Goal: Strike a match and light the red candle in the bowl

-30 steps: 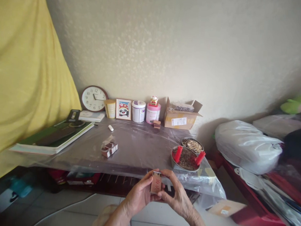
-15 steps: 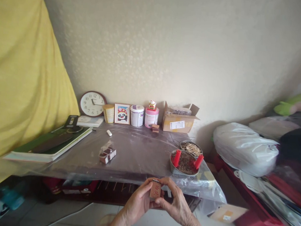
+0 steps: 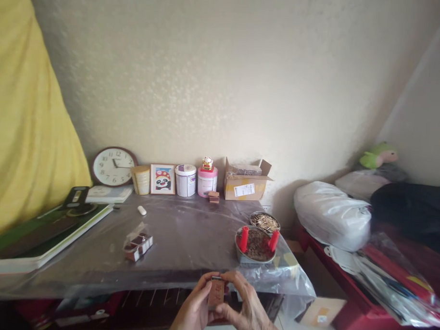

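Observation:
A small brown matchbox [image 3: 216, 293] with red characters is held up in front of the table's near edge. My left hand [image 3: 197, 304] is closed around its left side, with the thumb along the edge. From the right, my right hand [image 3: 244, 305] grips the box between thumb and fingers; its index finger rests at the dark top end. Beyond the hands, to the right, stands a tin [image 3: 256, 248] of dark grainy filling with two red candles [image 3: 244, 239]. A dish of matchsticks [image 3: 264, 222] sits just behind it.
Left on the plastic-covered table [image 3: 189, 231] lies a torn-wrapped pack of small boxes [image 3: 139, 245]. A clock [image 3: 114, 166], a framed panda picture [image 3: 162, 179], canisters [image 3: 185, 180] and a cardboard box [image 3: 245, 182] line the wall. White bags [image 3: 332, 214] are piled at right.
The view has swung right and tilted up, so the table things appear further left and lower. Both hands keep the matchbox between them in much the same grip.

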